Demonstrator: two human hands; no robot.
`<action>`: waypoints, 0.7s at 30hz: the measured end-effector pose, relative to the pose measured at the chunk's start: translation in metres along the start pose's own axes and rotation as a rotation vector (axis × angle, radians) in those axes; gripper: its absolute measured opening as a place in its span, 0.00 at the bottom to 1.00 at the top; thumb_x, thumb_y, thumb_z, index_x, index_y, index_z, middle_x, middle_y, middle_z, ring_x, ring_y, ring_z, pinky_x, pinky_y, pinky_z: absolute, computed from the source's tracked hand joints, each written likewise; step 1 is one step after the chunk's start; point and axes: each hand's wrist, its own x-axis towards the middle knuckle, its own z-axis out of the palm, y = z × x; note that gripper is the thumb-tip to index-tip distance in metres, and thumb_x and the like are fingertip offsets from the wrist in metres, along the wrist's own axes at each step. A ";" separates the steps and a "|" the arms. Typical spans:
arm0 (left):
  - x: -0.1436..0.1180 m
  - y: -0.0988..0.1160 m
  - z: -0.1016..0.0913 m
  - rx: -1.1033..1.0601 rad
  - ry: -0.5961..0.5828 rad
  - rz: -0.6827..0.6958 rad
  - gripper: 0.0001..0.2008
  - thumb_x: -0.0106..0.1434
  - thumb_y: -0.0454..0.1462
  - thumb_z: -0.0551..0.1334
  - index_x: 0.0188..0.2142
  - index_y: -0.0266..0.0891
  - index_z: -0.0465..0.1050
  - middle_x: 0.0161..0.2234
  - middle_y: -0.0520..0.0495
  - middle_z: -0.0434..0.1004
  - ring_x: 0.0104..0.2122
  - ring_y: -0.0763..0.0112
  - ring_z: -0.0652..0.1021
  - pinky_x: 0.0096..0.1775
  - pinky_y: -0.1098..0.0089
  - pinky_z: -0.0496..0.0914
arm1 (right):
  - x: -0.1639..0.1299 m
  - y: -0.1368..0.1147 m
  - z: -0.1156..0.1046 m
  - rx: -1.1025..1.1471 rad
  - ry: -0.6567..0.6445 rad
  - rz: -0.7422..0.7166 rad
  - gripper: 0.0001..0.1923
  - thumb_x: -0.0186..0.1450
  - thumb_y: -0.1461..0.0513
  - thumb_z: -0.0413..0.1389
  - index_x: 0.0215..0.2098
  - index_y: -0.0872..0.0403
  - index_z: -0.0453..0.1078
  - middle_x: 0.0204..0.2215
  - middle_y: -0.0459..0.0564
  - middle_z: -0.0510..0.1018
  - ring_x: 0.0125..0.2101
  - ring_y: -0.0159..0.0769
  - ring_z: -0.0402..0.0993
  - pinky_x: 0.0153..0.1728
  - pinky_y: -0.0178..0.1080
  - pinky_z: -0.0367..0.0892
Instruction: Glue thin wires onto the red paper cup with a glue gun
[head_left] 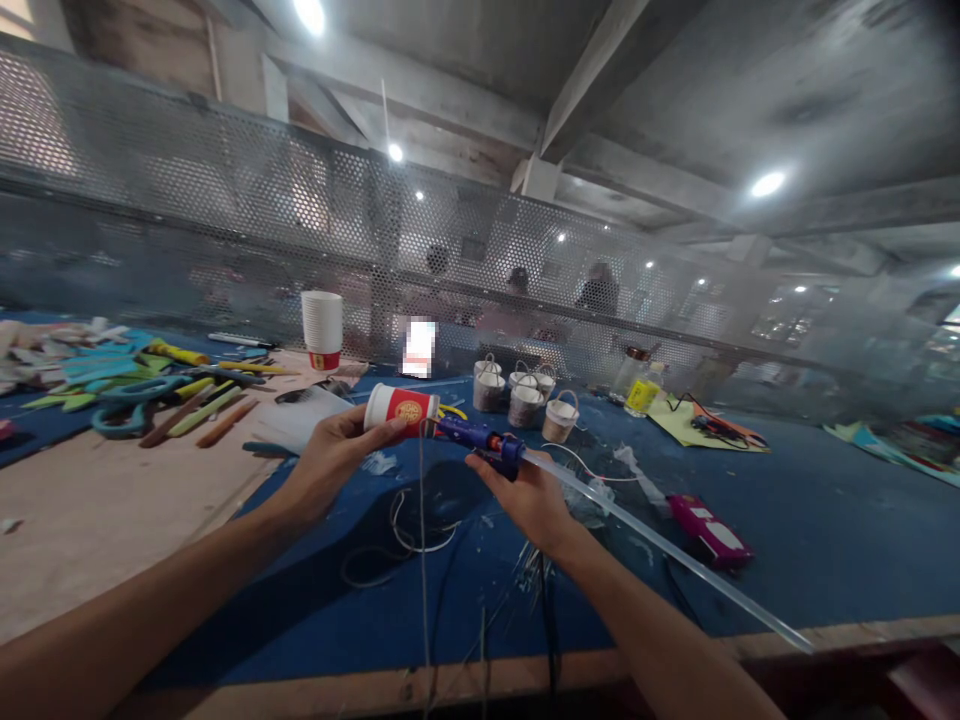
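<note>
My left hand (339, 440) grips a red and white paper cup (390, 408) tipped on its side. In my right hand (531, 495) is a blue glue gun (472, 436), its nozzle at the base end of the cup. A long translucent glue stick (675, 555) sticks out of the back of the gun toward the lower right. A thin pale cord (422, 550) hangs down from near the nozzle and cup. Whether the nozzle touches the cup I cannot tell.
Several small cord-wrapped cups with handles (525, 400) stand beyond my right hand. A stack of paper cups (322, 325) is at the back left, near scissors (135, 408) and several markers. Right lie a magenta box (709, 532), a bottle (643, 392) and coloured paper. A perforated metal screen (330, 220) runs behind.
</note>
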 end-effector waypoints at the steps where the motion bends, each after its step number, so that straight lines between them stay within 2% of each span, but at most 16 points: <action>1: 0.000 -0.001 0.000 -0.007 -0.006 -0.002 0.11 0.58 0.45 0.73 0.38 0.43 0.83 0.35 0.50 0.85 0.34 0.68 0.79 0.37 0.71 0.71 | 0.000 0.000 0.000 0.010 0.000 0.002 0.18 0.67 0.47 0.57 0.34 0.52 0.77 0.25 0.49 0.82 0.25 0.39 0.79 0.28 0.35 0.67; 12: -0.003 0.003 0.001 0.016 0.007 -0.033 0.15 0.57 0.46 0.72 0.41 0.41 0.83 0.38 0.47 0.86 0.36 0.63 0.80 0.39 0.68 0.72 | 0.000 0.003 0.001 -0.023 0.002 -0.013 0.21 0.68 0.44 0.54 0.34 0.52 0.75 0.24 0.48 0.81 0.25 0.40 0.78 0.28 0.36 0.65; 21: -0.001 0.001 0.002 0.010 -0.003 -0.019 0.15 0.57 0.46 0.72 0.40 0.40 0.82 0.36 0.47 0.86 0.36 0.62 0.81 0.38 0.67 0.73 | 0.000 0.003 0.001 -0.002 0.006 -0.005 0.20 0.68 0.45 0.56 0.36 0.52 0.76 0.28 0.50 0.83 0.29 0.42 0.81 0.31 0.37 0.68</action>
